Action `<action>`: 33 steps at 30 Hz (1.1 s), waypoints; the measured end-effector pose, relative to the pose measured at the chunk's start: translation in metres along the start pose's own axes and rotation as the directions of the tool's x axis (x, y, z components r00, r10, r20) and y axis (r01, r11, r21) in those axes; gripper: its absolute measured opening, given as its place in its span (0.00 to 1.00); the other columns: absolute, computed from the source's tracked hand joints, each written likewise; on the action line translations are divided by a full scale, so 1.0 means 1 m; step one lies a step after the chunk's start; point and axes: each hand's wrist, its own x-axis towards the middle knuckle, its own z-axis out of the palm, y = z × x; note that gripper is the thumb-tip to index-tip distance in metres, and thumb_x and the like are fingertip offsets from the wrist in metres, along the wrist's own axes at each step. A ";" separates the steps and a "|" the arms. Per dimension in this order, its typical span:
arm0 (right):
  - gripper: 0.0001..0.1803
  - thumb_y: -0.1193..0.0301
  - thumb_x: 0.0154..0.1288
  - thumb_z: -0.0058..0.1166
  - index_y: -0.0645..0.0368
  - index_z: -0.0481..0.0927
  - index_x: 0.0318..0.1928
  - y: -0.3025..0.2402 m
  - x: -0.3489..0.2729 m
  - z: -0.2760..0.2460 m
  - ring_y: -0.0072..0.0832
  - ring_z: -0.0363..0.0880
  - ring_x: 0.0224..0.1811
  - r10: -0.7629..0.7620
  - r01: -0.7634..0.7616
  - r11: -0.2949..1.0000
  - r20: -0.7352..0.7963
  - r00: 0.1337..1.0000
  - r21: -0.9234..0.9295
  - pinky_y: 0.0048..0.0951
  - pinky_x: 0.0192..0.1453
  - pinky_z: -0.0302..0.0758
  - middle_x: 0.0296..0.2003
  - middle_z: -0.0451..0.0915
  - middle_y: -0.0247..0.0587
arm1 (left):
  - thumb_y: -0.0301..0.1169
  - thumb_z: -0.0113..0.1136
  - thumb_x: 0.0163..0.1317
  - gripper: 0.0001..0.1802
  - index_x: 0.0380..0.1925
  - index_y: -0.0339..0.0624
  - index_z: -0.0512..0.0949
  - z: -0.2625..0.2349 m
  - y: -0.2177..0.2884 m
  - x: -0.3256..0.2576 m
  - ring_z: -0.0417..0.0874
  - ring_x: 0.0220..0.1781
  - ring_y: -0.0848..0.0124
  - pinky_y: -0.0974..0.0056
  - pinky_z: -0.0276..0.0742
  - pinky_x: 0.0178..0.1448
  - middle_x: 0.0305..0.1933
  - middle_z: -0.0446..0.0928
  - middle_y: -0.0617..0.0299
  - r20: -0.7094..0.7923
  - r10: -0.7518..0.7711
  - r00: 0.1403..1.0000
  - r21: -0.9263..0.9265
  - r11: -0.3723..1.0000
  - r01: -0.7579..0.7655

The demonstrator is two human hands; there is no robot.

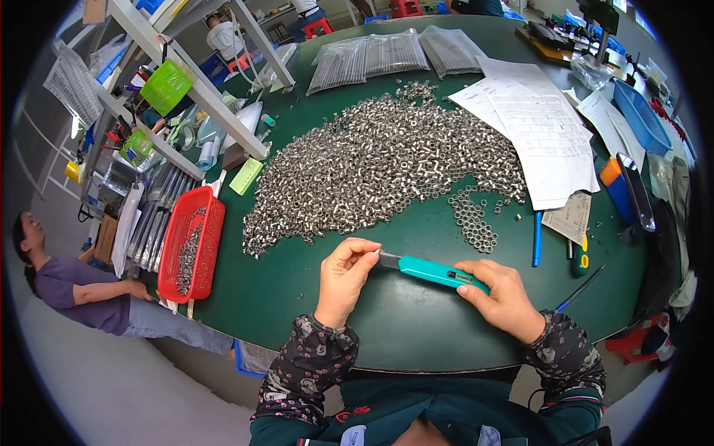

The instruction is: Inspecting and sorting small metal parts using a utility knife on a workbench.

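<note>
My right hand [502, 293] is closed around the teal handle of a utility knife [431, 271], its blade out and aimed left. Thumb and forefinger of my left hand [344, 276] pinch together right at the blade's tip; what sits between them is too small to make out. Just beyond both hands spreads a big heap of small shiny metal rings [387, 156]. To the right of the heap, a small group of rings [474, 223] lies flat in a single layer on the green table [416, 327].
A red basket [212, 245] with some metal pieces stands at the left edge, by a metal shelf frame [197, 89]. Bagged rods [387, 56] lie at the back. Papers [543, 141], a blue pen [537, 238] and a phone [636, 189] are rightward. Another person [82, 290] is at left.
</note>
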 end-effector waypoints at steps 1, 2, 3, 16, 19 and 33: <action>0.16 0.68 0.53 0.53 0.59 0.73 0.43 -0.004 -0.001 0.000 0.38 0.72 0.24 -0.032 0.025 0.982 -0.036 0.999 -0.186 0.35 0.26 0.68 0.23 0.70 0.42 | 0.24 0.54 0.57 0.07 0.36 0.38 0.74 -0.001 0.000 0.000 0.60 0.18 0.89 0.81 0.49 0.17 0.22 0.69 0.73 0.001 0.000 1.000 0.001 1.000 0.000; 0.16 0.68 0.53 0.53 0.59 0.73 0.43 -0.005 -0.001 0.002 0.38 0.72 0.24 -0.032 0.024 0.982 -0.037 0.999 -0.186 0.35 0.26 0.68 0.23 0.70 0.42 | 0.24 0.54 0.57 0.07 0.36 0.38 0.74 -0.004 -0.001 0.000 0.60 0.17 0.89 0.81 0.50 0.16 0.22 0.69 0.72 0.006 -0.055 0.998 -0.025 0.998 0.055; 0.17 0.69 0.51 0.54 0.59 0.73 0.43 -0.006 -0.001 0.003 0.36 0.71 0.22 -0.119 0.092 0.960 -0.088 0.989 -0.264 0.34 0.24 0.67 0.22 0.69 0.41 | 0.24 0.54 0.57 0.07 0.36 0.37 0.74 -0.005 -0.001 0.000 0.60 0.17 0.89 0.81 0.51 0.16 0.23 0.69 0.72 0.012 -0.109 0.994 -0.051 0.993 0.109; 0.15 0.67 0.53 0.52 0.57 0.73 0.42 -0.003 0.002 0.003 0.40 0.70 0.21 -0.089 0.072 0.979 -0.079 0.993 -0.189 0.35 0.25 0.67 0.23 0.69 0.42 | 0.26 0.53 0.58 0.08 0.38 0.37 0.73 -0.005 0.001 0.004 0.62 0.18 0.88 0.83 0.55 0.17 0.31 0.75 0.62 -0.004 -0.183 0.983 -0.219 0.959 0.178; 0.14 0.67 0.54 0.51 0.56 0.73 0.42 -0.003 0.002 0.002 0.41 0.71 0.22 -0.055 0.048 0.989 -0.043 0.998 -0.143 0.36 0.25 0.67 0.23 0.69 0.42 | 0.26 0.53 0.58 0.08 0.38 0.38 0.73 -0.003 0.002 0.003 0.62 0.19 0.88 0.83 0.55 0.17 0.30 0.74 0.64 -0.011 -0.189 0.982 -0.215 0.959 0.183; 0.19 0.73 0.46 0.57 0.60 0.73 0.42 -0.007 0.003 0.003 0.35 0.69 0.19 -0.302 0.222 0.892 -0.153 0.941 -0.395 0.31 0.22 0.66 0.22 0.67 0.40 | 0.27 0.52 0.59 0.07 0.36 0.37 0.73 -0.007 -0.001 0.003 0.61 0.18 0.87 0.82 0.54 0.16 0.26 0.72 0.66 0.040 -0.221 0.974 -0.296 0.929 0.223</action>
